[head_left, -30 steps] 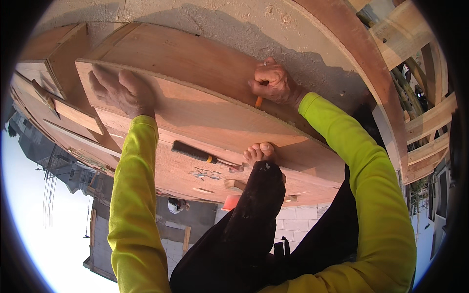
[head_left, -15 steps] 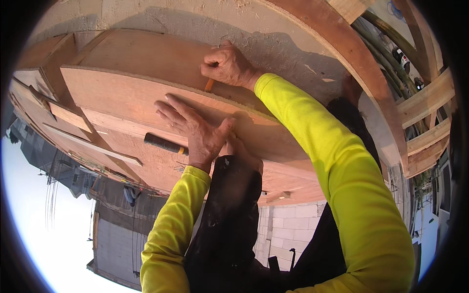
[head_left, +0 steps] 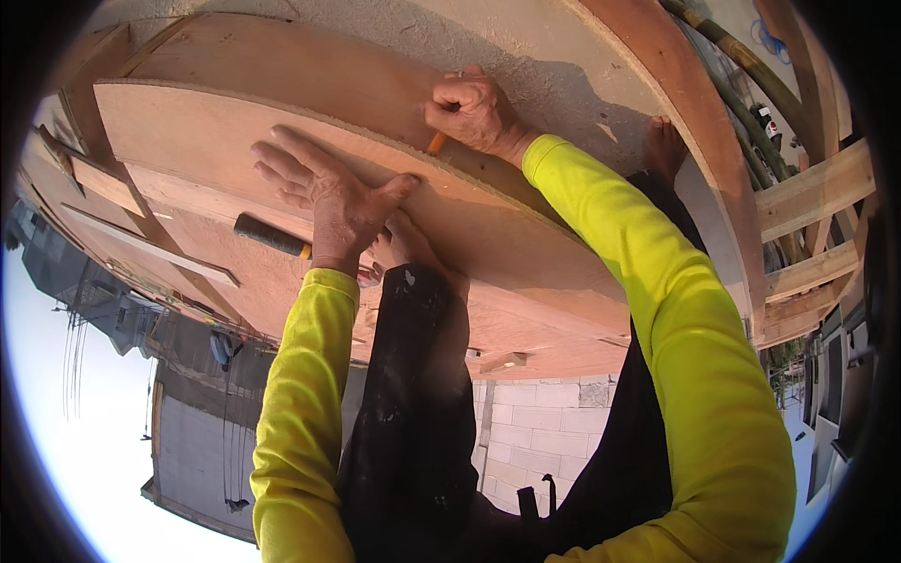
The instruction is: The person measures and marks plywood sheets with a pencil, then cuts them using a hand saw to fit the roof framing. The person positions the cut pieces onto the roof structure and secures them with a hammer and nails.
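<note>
My right hand [head_left: 474, 111] is closed in a fist around a thin orange stick [head_left: 437, 142]. Only the stick's lower end shows below the fingers, so its kind is unclear. That end meets the curved upper edge of a plywood panel [head_left: 188, 127]. My left hand [head_left: 328, 202] lies flat on the panel's face, fingers spread, thumb pointing right. Just below it rests a tool with a black grip [head_left: 270, 235] and a yellow band; its other end is hidden behind my wrist. My bare foot [head_left: 410, 242] sits beside the left thumb.
Behind the panel stands another plywood sheet [head_left: 282, 61], against a dusty grey surface [head_left: 450, 33]. A curved wooden rim [head_left: 676, 89] runs down the right, with timber slats [head_left: 812, 192] and bamboo poles [head_left: 741, 61] beyond. My other foot [head_left: 664, 145] is near that rim. A wooden strip [head_left: 150, 244] lies left.
My right hand has slid rightward along the panel's curved edge with the orange stick. My left hand stays flat on the panel. The whole view has shifted a little.
</note>
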Tool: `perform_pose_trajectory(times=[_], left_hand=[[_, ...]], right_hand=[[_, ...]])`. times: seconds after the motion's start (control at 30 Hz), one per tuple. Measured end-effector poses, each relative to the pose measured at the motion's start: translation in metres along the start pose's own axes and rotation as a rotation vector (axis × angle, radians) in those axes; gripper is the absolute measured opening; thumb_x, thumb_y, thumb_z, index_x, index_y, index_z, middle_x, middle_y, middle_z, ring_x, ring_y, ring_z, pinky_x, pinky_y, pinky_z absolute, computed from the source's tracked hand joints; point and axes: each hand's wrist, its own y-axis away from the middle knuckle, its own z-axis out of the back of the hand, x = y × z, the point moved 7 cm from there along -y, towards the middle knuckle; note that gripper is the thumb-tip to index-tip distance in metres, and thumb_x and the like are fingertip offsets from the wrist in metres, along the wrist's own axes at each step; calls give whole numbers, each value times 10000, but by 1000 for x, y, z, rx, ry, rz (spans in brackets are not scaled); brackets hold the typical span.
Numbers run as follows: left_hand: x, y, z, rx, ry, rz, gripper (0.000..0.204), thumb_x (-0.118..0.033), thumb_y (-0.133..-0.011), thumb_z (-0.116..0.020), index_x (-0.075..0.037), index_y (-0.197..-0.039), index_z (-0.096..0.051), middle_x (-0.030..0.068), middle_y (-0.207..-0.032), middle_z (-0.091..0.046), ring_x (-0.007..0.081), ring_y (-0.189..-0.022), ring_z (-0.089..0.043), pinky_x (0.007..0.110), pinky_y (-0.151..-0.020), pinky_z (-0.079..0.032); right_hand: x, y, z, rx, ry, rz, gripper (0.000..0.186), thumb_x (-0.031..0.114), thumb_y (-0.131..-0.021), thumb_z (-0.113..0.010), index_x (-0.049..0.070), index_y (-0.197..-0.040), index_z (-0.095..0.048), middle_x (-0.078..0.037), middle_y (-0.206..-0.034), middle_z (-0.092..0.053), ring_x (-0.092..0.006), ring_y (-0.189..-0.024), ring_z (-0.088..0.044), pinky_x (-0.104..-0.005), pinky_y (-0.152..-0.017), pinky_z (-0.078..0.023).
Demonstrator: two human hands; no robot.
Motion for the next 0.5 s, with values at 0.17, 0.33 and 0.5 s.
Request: perform_pose_trajectory(times=[0.17,0.33,0.5], left_hand=[[3,-3,2,8,-7,31,1619,-557,-559,-950,63,-1556,163,445,-1566,194,606,-1475,153,673,-1181,-32],[1,-3,5,32,-19,91,1569,-530,-617,-938,54,-1554,177,427,-1573,208,595,-1477,177,664,-1191,-24],[1,-5,5,19,-2,114,1550,-523,-628,-935,49,-1561,163,420,-1581,195,589,-1481,181,673,-1186,-33]], right_hand=[[-22,86,48,226,148,-94,338,134,-855,-691,90,-606,-467,-44,-561,-467,-254,-587,-514,-385,-811,-424],[-9,73,59,342,223,-36,353,201,-902,-651,99,-607,-486,-57,-572,-510,-251,-645,-562,-391,-854,-406],[-4,78,57,431,288,-73,352,254,-925,-629,92,-628,-531,-61,-596,-556,-259,-688,-591,-406,-922,-385]])
